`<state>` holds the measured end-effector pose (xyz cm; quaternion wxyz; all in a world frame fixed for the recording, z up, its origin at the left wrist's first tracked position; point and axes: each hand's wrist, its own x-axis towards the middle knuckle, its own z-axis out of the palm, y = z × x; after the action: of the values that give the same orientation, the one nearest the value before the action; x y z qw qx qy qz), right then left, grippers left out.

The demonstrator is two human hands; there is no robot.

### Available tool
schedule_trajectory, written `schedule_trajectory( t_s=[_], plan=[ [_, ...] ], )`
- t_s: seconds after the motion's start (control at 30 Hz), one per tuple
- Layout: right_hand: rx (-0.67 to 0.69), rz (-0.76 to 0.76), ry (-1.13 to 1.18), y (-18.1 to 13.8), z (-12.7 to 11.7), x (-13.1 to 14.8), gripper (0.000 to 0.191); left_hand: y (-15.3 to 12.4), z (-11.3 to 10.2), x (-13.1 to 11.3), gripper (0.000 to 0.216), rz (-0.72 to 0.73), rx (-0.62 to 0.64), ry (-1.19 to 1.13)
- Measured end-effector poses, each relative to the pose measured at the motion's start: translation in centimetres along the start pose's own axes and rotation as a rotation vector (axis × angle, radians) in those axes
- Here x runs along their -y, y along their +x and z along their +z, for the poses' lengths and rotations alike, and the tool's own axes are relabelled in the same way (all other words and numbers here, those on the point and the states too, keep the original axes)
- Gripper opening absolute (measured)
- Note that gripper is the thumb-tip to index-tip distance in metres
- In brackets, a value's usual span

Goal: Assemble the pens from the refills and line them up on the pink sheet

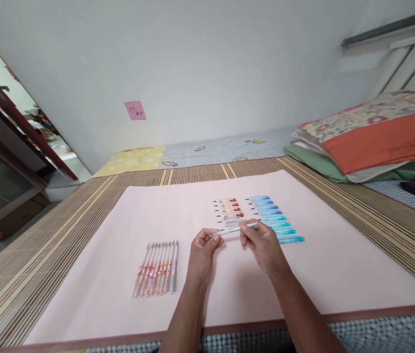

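Between my two hands a slim whitish pen [232, 229] is held level above the pink sheet [100, 235]. The fingertips of my left hand [203, 250] pinch its left end; those of my right hand [261, 240] close round its right end. Just beyond lie several brown-ended pens [229, 210] in a short column, tips to the left. To their right is a column of blue and teal pens [272, 213], its near part partly hidden by my right hand. Left of my left wrist, several pink-patterned pens [156, 269] lie side by side.
The sheet rests on a striped bamboo mat [93, 206]. Folded bedding with an orange and floral pillow [376, 132] is piled at the right. A white wall with a pink note [135, 110] rises behind; a doorway stands at the left.
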<state>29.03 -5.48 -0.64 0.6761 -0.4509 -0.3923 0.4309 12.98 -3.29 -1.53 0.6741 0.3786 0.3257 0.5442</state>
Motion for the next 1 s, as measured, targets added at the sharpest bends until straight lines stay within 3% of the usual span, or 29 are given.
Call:
schedule_trajectory(
  t_s=[0.1,0.27,0.5,0.73,1.0],
  plan=[
    [0.035,0.049,0.080,0.0,-0.1,-0.2,0.024,-0.2,0.2,-0.3,0.028,0.038,0.018,0.027],
    [0.179,0.064,0.030,-0.2,0.0,-0.9,0.024,-0.6,0.7,-0.5,0.028,-0.034,0.069,-0.029],
    [0.072,0.059,0.006,-0.1,0.6,-1.3,0.033,-0.6,0.5,-0.2,0.032,0.059,0.054,0.058],
    [0.055,0.043,-0.041,-0.3,0.8,-1.4,0.033,-0.5,0.7,0.1,0.041,-0.028,0.073,0.139],
    [0.104,0.080,-0.017,-0.2,0.4,-1.4,0.039,-0.8,0.8,-0.6,0.025,0.172,0.055,0.338]
  ],
)
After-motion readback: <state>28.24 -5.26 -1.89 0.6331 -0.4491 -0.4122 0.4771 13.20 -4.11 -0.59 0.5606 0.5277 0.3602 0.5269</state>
